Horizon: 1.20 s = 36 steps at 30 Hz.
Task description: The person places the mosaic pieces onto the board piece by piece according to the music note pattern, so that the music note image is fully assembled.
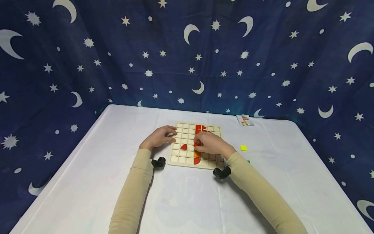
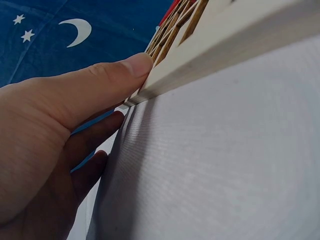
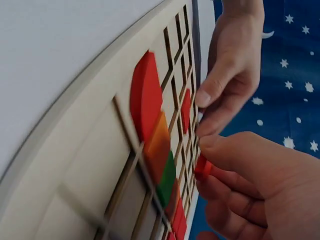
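Note:
A pale wooden grid board (image 1: 178, 153) lies on the table. My left hand (image 1: 159, 137) rests at its left edge, thumb and fingertips touching the rim; the left wrist view shows the thumb (image 2: 136, 65) on it. Over the middle of the board is my right hand (image 1: 212, 143), pinching a small red piece (image 3: 202, 168) between thumb and fingers; its full shape is hidden. One column holds a red rounded piece (image 3: 146, 97), an orange piece (image 3: 158, 148), a green piece (image 3: 166, 181) and red ones. Left of that column sits a red quarter-circle piece (image 1: 183, 147).
To the right of the board lie a yellow square tile (image 1: 243, 148) and a green piece (image 1: 248, 161), partly hidden by the right sleeve. A printed pattern card (image 1: 244, 120) is at the back right. A dark blue curtain (image 1: 169, 39) hangs behind the white table (image 1: 187, 201).

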Motion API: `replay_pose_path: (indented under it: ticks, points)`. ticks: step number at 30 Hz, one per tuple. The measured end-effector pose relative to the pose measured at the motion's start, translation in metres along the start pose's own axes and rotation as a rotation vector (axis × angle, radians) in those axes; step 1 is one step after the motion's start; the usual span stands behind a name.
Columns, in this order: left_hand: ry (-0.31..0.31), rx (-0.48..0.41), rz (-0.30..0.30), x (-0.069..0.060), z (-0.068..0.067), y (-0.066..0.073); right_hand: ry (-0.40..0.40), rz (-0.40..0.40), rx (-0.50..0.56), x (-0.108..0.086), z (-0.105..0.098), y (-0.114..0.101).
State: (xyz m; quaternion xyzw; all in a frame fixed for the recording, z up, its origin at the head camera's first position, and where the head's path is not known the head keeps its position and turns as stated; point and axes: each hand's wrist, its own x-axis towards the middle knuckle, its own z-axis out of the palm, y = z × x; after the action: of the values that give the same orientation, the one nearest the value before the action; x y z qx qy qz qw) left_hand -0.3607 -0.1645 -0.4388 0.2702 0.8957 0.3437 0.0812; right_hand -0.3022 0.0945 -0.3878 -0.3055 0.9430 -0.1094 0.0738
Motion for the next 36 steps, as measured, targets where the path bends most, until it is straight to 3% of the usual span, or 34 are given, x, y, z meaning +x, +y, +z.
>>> replay_pose_path:
  ticks: [6, 14, 26, 31, 36]
  points:
    - [-0.001, 0.01, 0.01, 0.001, 0.0, 0.001, -0.029, 0.022, -0.012, 0.015, 0.006, -0.006]
    - [0.007, 0.003, 0.008, 0.001, -0.002, 0.001, -0.045, 0.052, -0.003, 0.019, 0.009, -0.009]
    - [0.002, -0.003, -0.014, 0.001, 0.001, -0.001, -0.043, 0.012, -0.009, 0.022, 0.016, -0.012]
    - [0.002, 0.01, -0.019, 0.0, 0.001, 0.0, -0.033, 0.015, 0.073, 0.017, 0.01, -0.011]
    - [-0.002, 0.008, -0.008, 0.0, 0.0, 0.001, 0.068, 0.042, 0.167, -0.007, -0.006, 0.006]
